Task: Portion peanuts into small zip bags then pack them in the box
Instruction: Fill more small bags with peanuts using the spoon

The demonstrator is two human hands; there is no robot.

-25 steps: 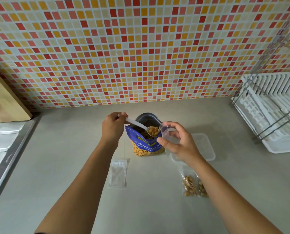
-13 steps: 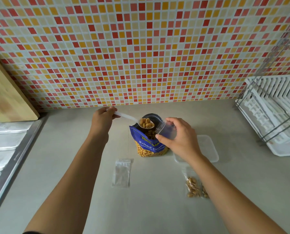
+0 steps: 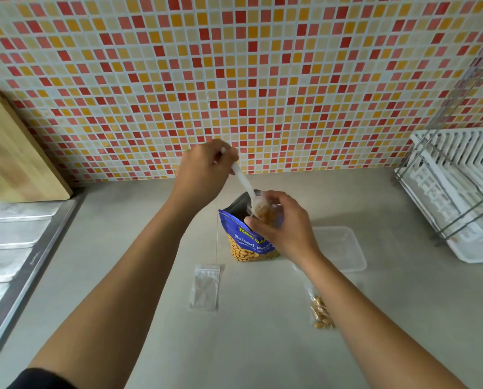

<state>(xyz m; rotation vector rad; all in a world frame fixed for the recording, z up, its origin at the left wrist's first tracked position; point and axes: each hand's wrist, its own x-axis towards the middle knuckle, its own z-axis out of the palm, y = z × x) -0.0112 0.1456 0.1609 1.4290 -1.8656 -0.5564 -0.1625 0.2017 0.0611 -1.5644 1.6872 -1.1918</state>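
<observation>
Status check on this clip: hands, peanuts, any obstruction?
Left hand grips spoon, tilted into small zip bag pinched by right hand. Peanut pouch upright beneath. Nothing obstructing.

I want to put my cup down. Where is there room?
Bare counter lies between the sink and the empty little bag, and between the clear box and the dish rack. It is crowded around the blue peanut pack, where the left hand holds the spoon and the right hand a small bag.
</observation>
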